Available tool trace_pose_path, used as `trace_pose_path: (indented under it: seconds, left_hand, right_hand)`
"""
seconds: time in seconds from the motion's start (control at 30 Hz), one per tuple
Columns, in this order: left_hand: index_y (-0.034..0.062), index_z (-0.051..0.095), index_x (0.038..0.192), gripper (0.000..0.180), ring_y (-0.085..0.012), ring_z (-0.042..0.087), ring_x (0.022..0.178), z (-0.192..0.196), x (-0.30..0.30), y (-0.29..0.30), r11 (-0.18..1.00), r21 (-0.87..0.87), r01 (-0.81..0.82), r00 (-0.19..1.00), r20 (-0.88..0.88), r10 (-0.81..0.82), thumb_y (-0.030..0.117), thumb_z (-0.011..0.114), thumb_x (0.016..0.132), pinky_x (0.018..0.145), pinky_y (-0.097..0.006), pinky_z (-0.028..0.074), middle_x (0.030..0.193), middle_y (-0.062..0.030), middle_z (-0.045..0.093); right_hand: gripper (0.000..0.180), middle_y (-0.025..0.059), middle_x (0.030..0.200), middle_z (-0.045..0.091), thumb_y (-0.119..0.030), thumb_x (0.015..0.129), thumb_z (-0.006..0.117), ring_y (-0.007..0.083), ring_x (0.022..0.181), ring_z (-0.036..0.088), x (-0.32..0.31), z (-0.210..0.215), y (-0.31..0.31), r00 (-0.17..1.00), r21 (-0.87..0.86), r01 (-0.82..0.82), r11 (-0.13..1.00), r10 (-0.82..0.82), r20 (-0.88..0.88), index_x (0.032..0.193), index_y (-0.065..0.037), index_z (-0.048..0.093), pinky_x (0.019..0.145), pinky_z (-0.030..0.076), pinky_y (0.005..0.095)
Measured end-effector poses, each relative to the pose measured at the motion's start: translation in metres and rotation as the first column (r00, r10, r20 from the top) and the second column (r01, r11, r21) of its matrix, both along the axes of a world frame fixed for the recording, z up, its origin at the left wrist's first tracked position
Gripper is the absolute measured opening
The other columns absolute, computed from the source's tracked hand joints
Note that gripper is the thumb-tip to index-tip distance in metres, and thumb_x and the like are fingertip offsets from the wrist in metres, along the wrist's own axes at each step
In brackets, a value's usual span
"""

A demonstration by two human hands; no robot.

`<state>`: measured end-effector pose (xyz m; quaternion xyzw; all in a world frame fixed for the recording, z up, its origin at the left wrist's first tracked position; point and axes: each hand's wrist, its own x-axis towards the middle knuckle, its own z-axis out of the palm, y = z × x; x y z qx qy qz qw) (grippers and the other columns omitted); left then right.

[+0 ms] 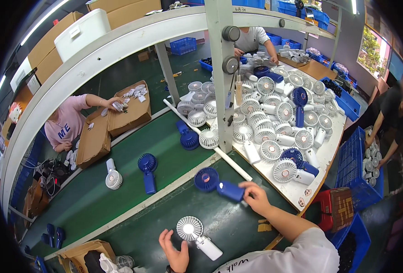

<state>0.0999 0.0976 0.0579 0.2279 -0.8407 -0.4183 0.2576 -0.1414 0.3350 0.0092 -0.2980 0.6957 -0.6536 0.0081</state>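
Observation:
On the green work surface in front of me lies a white handheld fan [209, 248], its round head toward the far left. My left hand [176, 251] is beside that head with thumb and fingers spread, holding nothing. Farther off and to the right, my right hand [257, 199] grips the end of the handle of a blue handheld fan [231, 190]. The round grille of this blue fan points left, and the handle reaches right into my fingers.
A white tabletop [297, 193] at the right carries a heap of white fans and several blue ones. Beyond a pale rail, a green belt [128, 182] bears blue and white fans. A metal post [219, 73] stands ahead. A co-worker [69, 119] reaches into a cardboard box [92, 152].

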Motion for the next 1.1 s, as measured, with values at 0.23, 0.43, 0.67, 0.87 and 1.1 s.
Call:
trace_pose_path:
  seconds: [0.23,0.43,0.67,0.87,1.1]
  left_hand:
    - [0.0031,0.035,0.134,0.066,-0.0429,0.029,0.127,0.040,-0.092,-0.044,0.947,-0.299,0.115,0.991,0.093,-0.091,0.010,0.065,0.075,0.106,-0.046,0.026,0.137,-0.0259,0.029]
    - [0.0000,0.022,0.140,0.088,-0.0468,0.032,0.125,-0.021,-0.205,-0.142,0.926,-0.379,0.009,0.809,0.546,0.215,0.044,0.065,0.077,0.102,-0.051,0.031,0.135,-0.0286,0.035]
    - [-0.0045,0.036,0.130,0.062,-0.0395,0.053,0.097,-0.045,-0.217,-0.166,0.840,-0.542,0.014,0.865,0.428,0.262,0.020,0.063,0.080,0.083,-0.046,0.045,0.108,-0.0231,0.054]
    - [-0.0047,0.041,0.127,0.055,-0.0409,0.054,0.098,-0.009,-0.136,-0.131,0.947,-0.318,-0.048,0.973,0.199,0.116,0.018,0.062,0.082,0.086,-0.044,0.043,0.109,-0.0267,0.055]
    - [-0.0028,0.040,0.129,0.060,-0.0394,0.048,0.106,0.005,-0.016,-0.084,0.936,-0.327,-0.127,0.954,0.216,0.205,0.009,0.065,0.076,0.092,-0.044,0.038,0.115,-0.0234,0.051]
  right_hand:
    - [0.013,0.0101,0.098,0.059,-0.001,0.072,0.060,0.0248,0.096,0.057,-0.010,0.010,-0.015,0.962,0.125,-0.084,0.989,0.047,0.270,0.085,-0.004,0.058,0.081,0.045,0.0332]
    - [0.029,0.0100,0.094,0.051,-0.013,0.075,0.066,0.0269,0.095,0.055,-0.010,0.027,-0.078,0.966,0.361,-0.208,0.909,0.248,-0.068,0.102,-0.009,0.058,0.082,0.046,0.0331]
    - [0.020,0.0074,0.095,0.064,-0.012,0.085,0.060,0.0163,0.090,0.061,-0.019,0.032,-0.088,0.873,0.211,-0.472,0.856,0.420,0.248,0.103,-0.003,0.059,0.075,0.049,0.0291]
    - [0.033,0.0151,0.105,0.058,-0.015,0.082,0.062,0.0287,0.100,0.056,-0.069,0.052,-0.147,0.981,0.312,-0.127,0.942,0.165,-0.098,0.111,-0.001,0.053,0.085,0.045,0.0362]
    - [0.064,0.0236,0.119,0.045,-0.030,0.069,0.074,0.0378,0.113,0.044,-0.161,0.047,-0.246,0.851,0.606,0.288,0.742,0.091,-0.517,0.120,-0.003,0.047,0.095,0.038,0.0424]
